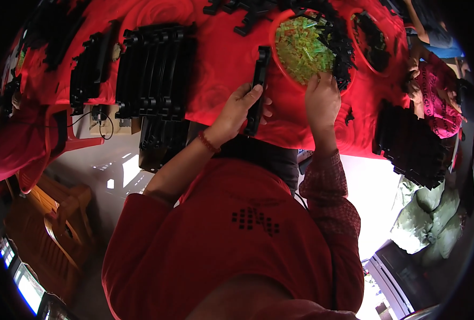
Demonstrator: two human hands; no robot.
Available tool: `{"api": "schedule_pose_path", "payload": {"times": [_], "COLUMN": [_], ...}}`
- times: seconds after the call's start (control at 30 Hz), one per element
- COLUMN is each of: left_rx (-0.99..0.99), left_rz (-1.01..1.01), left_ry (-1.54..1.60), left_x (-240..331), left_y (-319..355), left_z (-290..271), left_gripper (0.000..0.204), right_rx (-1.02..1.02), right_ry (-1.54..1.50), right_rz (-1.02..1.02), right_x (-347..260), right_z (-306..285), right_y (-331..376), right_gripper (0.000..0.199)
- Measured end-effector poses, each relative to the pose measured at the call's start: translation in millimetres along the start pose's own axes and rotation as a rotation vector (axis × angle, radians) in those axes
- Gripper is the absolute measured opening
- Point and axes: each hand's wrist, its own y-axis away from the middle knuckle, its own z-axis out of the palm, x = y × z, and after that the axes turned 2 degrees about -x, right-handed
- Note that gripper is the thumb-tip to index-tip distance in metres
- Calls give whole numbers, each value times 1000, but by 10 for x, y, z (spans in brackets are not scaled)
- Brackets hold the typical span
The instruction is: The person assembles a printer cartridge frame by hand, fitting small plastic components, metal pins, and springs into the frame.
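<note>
My left hand (236, 111) is closed around a long, narrow black plastic bar (261, 64), held upright and slightly tilted over the near edge of the table. To its right, my right hand (324, 104) reaches to the near side of a red basin (275, 49), fingertips pinched together. Small translucent yellow-green pieces (302, 47) fill the basin's left part, and small black pieces (345, 49) lie along its right. Whatever is between my right fingertips is too small or hidden to make out.
Stacked black bars (152, 69) stand on the red tablecloth (215, 69) at left, another stack (410, 144) at right. A second red basin (390, 47) holds dark pieces. A person in a pink top (441, 101) works at far right. A red chair (79, 143) stands at left.
</note>
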Motion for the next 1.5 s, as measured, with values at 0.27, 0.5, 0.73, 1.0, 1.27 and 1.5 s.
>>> {"api": "schedule_pose_path", "payload": {"times": [0.27,0.5,0.73,1.0,1.27,1.5], "left_rx": [-38,-103,-130,-180,-140,-143], "left_rz": [29,32,92,166,186,156], "left_ry": [-59,56,93,167,64,99], "left_x": [-17,-40,-45,-191,-189,-223], "left_y": [84,116,106,29,51,36], "left_z": [-85,-125,-76,-119,-132,-152], "left_gripper": [54,51,50,54,55,50], "right_rx": [-38,42,-196,-210,-67,-58], "right_ry": [-136,-324,-1060,-1171,-617,-479], "right_rz": [-8,34,231,201,-166,-241], "right_x": [-22,-98,-359,-638,-683,-689], "right_z": [-16,-103,-324,-287,-253,-241], "right_y": [-49,-56,99,222,229,239], "right_gripper": [21,38,20,16,10,7]}}
